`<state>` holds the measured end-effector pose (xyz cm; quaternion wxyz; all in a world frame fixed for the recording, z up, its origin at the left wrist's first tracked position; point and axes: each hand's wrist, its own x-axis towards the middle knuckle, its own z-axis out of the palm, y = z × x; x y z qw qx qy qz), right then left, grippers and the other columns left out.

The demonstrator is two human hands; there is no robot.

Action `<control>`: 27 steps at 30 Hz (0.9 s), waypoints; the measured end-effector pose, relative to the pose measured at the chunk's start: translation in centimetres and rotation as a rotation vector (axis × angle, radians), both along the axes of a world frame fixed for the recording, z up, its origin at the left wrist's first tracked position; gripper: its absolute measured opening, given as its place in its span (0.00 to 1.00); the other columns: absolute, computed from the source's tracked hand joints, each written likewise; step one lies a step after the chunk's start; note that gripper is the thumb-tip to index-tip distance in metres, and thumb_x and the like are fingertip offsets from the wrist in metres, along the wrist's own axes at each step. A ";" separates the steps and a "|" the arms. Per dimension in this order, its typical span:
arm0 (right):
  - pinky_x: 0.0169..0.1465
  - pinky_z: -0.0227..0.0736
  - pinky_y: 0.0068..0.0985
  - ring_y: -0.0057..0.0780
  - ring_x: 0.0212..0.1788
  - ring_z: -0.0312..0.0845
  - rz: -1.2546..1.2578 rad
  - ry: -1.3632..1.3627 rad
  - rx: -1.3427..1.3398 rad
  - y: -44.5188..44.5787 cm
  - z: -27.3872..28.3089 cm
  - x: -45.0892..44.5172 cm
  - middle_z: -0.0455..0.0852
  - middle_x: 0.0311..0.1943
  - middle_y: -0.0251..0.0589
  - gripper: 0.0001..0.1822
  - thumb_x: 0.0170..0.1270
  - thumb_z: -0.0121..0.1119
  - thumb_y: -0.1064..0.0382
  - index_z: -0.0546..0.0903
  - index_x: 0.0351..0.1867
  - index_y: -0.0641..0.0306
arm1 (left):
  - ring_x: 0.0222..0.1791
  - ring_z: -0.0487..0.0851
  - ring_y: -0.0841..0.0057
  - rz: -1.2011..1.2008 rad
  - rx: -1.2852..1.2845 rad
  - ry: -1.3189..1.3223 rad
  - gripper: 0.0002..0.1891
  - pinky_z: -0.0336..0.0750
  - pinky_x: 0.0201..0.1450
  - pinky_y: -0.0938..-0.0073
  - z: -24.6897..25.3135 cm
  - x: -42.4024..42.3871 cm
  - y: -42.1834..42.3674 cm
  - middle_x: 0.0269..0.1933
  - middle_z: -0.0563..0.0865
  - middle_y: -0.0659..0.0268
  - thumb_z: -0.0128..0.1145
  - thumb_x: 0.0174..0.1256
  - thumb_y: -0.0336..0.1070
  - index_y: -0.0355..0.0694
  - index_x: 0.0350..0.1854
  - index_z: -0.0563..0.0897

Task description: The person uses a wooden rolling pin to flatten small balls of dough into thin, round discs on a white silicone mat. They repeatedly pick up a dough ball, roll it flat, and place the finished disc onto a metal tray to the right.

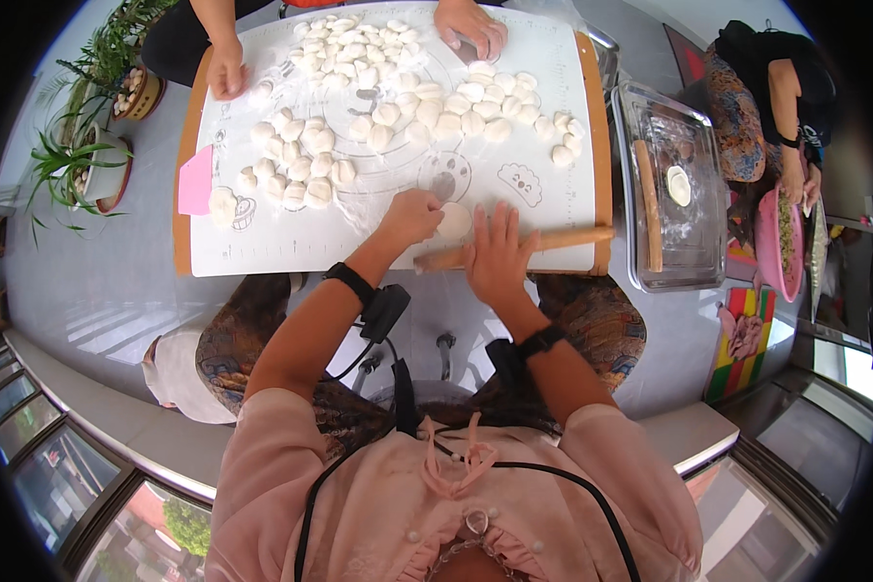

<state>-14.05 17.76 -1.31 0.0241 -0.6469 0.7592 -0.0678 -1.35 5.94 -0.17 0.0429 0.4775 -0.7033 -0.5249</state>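
Note:
On the white printed pastry mat [276,244], my left hand [415,217] pinches the left edge of a thin round of dough [454,221]. My right hand [500,254] lies palm down, fingers spread, across a wooden rolling pin [575,237] just right of that round. The pin slants along the mat's near edge, its right end over the wooden board's side. Many small floured dough pieces lie beyond my hands, in a left group [300,169], a far heap [353,47] and a right group [480,102]. A flattened piece [222,206] rests near the left edge.
A pink dough scraper [196,180] lies at the mat's left edge. Across the table are a person's hands [471,30]. To the right, a tray [629,240] holds a second rolling pin [649,211] and dough rounds [678,186]; another person works beside a pink bowl [770,254] of green filling.

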 end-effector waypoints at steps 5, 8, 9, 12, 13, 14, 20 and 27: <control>0.58 0.41 0.61 0.50 0.66 0.46 -0.108 0.034 -0.016 -6.6 -0.3 -1.3 0.52 0.65 0.53 0.30 0.60 0.45 0.53 0.57 0.64 0.56 | 0.27 0.80 0.56 -0.151 -0.331 -0.252 0.15 0.73 0.31 0.62 1.2 -2.4 -0.4 0.24 0.80 0.51 0.55 0.49 0.46 0.36 0.22 0.81; 0.60 0.38 0.60 0.50 0.67 0.44 -0.091 -0.050 0.068 -4.8 -0.3 -0.4 0.51 0.66 0.53 0.31 0.60 0.44 0.52 0.56 0.64 0.59 | 0.26 0.79 0.55 -0.222 -0.402 -0.154 0.15 0.73 0.30 0.62 -0.6 -1.8 -1.6 0.23 0.80 0.51 0.53 0.49 0.45 0.35 0.20 0.80; 0.60 0.38 0.60 0.50 0.67 0.44 -0.076 -0.091 0.109 -3.1 -0.4 0.0 0.50 0.66 0.53 0.31 0.60 0.44 0.51 0.57 0.64 0.60 | 0.26 0.79 0.56 -0.242 -0.403 -0.136 0.15 0.73 0.30 0.62 -1.3 -1.3 -1.7 0.23 0.80 0.51 0.53 0.49 0.44 0.35 0.20 0.80; 0.58 0.40 0.62 0.50 0.67 0.45 -0.015 0.020 0.204 1.0 1.0 0.6 0.51 0.65 0.55 0.32 0.59 0.44 0.52 0.57 0.63 0.63 | 0.26 0.79 0.55 -0.008 0.100 -0.049 0.14 0.73 0.31 0.62 -0.3 0.3 -0.4 0.24 0.80 0.51 0.51 0.49 0.43 0.35 0.18 0.79; 0.58 0.40 0.62 0.50 0.67 0.45 -0.023 0.007 0.154 0.4 0.4 0.4 0.51 0.65 0.55 0.32 0.59 0.44 0.52 0.57 0.63 0.64 | 0.25 0.79 0.56 -0.084 0.011 -0.077 0.14 0.73 0.31 0.63 0.0 0.3 -0.3 0.24 0.80 0.51 0.51 0.50 0.43 0.36 0.19 0.80; 0.57 0.40 0.62 0.50 0.67 0.45 -0.031 -0.007 0.104 -1.2 -0.5 -0.1 0.51 0.65 0.55 0.32 0.59 0.44 0.52 0.57 0.63 0.64 | 0.25 0.79 0.57 -0.159 -0.077 -0.104 0.14 0.74 0.31 0.64 0.3 0.2 -0.1 0.23 0.81 0.52 0.51 0.50 0.42 0.36 0.19 0.80; 0.57 0.44 0.60 0.50 0.66 0.48 -0.120 0.029 -0.149 -6.4 -1.3 -0.7 0.53 0.64 0.56 0.32 0.59 0.46 0.53 0.57 0.63 0.67 | 0.19 0.80 0.66 -0.161 -0.450 -0.226 0.13 0.74 0.28 0.69 -2.4 -3.0 -1.3 0.21 0.81 0.57 0.51 0.50 0.43 0.38 0.22 0.81; 0.57 0.46 0.57 0.48 0.66 0.49 -0.032 0.000 0.046 -0.6 0.3 0.7 0.54 0.64 0.55 0.32 0.57 0.48 0.55 0.59 0.62 0.68 | 0.36 0.80 0.57 -0.187 -0.084 -0.149 0.12 0.74 0.37 0.61 0.2 1.2 -0.3 0.30 0.82 0.52 0.50 0.49 0.39 0.36 0.27 0.82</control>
